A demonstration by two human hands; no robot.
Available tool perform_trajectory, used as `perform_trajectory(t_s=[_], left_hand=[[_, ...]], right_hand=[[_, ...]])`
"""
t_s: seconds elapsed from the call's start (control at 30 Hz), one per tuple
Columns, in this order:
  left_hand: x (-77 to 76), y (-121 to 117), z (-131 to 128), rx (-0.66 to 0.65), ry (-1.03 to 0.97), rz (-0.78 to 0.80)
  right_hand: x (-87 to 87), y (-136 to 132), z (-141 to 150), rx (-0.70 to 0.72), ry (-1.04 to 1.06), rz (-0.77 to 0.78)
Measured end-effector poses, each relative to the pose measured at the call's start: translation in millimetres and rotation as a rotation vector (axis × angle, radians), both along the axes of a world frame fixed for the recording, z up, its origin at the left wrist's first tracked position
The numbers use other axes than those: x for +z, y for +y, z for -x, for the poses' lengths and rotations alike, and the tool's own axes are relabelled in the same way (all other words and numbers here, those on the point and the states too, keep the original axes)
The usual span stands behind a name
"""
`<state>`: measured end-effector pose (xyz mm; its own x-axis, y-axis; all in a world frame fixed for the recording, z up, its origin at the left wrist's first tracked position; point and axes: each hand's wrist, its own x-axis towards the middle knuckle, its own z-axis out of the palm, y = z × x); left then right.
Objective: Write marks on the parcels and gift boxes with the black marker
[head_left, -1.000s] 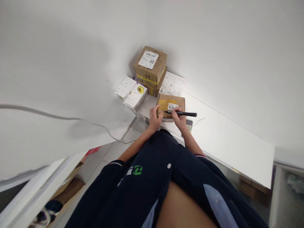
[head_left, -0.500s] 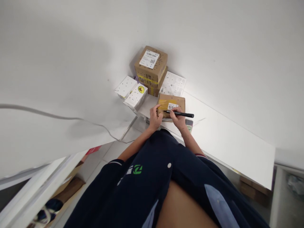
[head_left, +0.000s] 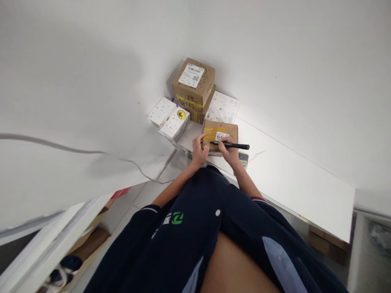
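A small cardboard box lies on the white table in front of me, with yellow tape and a white printed label on top. My left hand grips its near left corner, thumb and fingers at the edge. In my right hand is a black marker pen. Its tip points left and rests at or just over the box top beside my left thumb; whether it touches I cannot tell. Part of a phone shows beside my right wrist.
Behind the box stand two stacked cardboard boxes and a flat white box. White boxes, one with an avocado picture, sit at the left. The white table runs right along the wall. A grey cable hangs at left.
Almost nothing differs. The marker pen's rear end has shifted very slightly upward, while both hands and the box stay in place.
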<state>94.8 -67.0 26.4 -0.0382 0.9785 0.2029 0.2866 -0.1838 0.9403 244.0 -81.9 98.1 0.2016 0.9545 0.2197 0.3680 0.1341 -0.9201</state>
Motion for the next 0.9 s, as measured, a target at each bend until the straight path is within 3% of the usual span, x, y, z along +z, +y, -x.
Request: perform_trajectory(t_s=[0.13, 0.23, 0.37, 0.47, 0.57, 0.63, 0.77, 0.9], left_hand=[[0.0, 0.3, -0.3, -0.009, -0.006, -0.003], [-0.1, 0.6, 0.3, -0.01, -0.01, -0.015], [-0.4, 1.8, 3.1, -0.003, -0.024, -0.01], [-0.4, 2.9, 4.7, -0.015, -0.029, -0.008], [-0.1, 3.4, 4.3, -0.027, -0.025, -0.013], [0.1, 3.2, 3.4, -0.03, -0.022, -0.012], [0.0, 1.9, 2.6, -0.029, -0.022, -0.01], [-0.2, 1.3, 3.5, -0.016, -0.025, -0.024]], right_hand=[[-1.4, -0.9, 1.7, -0.005, 0.073, 0.015], [-0.4, 0.2, -5.8, -0.134, 0.295, 0.051], [1.3, 6.4, -44.4, -0.336, 0.577, 0.031], [-11.2, 5.8, -82.4, -0.447, 0.639, 0.13], [-41.3, -4.3, -103.3, -0.502, 0.307, 0.505], [-66.0, -12.8, -103.5, -0.371, -0.095, 0.807], [-106.8, -21.8, -87.0, -0.307, -0.285, 0.914], [-124.4, -20.3, -77.2, -0.308, -0.34, 0.927]])
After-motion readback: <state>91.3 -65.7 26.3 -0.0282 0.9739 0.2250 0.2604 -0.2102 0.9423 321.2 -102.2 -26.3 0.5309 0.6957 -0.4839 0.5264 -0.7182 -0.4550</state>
